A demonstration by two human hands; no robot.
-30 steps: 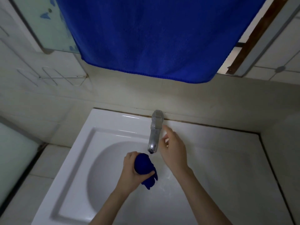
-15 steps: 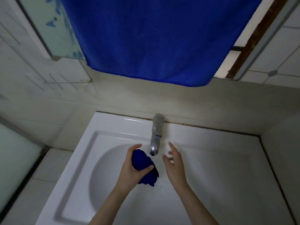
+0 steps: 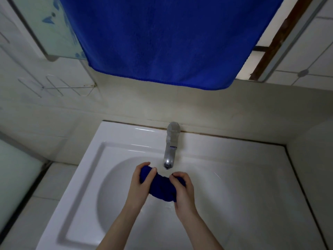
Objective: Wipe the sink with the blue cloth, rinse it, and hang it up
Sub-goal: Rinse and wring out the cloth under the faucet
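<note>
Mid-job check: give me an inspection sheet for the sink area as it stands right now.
Surface: white sink, basin looks wet in front of the tap.
Job's things: blue cloth bunched up, held over the basin just below the spout.
Clutter: nothing seen.
Hands: left hand grips the cloth's left end; right hand grips its right end.
Cables: nothing seen.
Surroundings: large blue towel hangs above the tap; wire rack on the wall at left.

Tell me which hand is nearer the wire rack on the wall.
Left. The left hand, gripping the blue cloth, lies left of the faucet, toward the wire rack; the right hand grips the cloth's other end, farther away.
</note>
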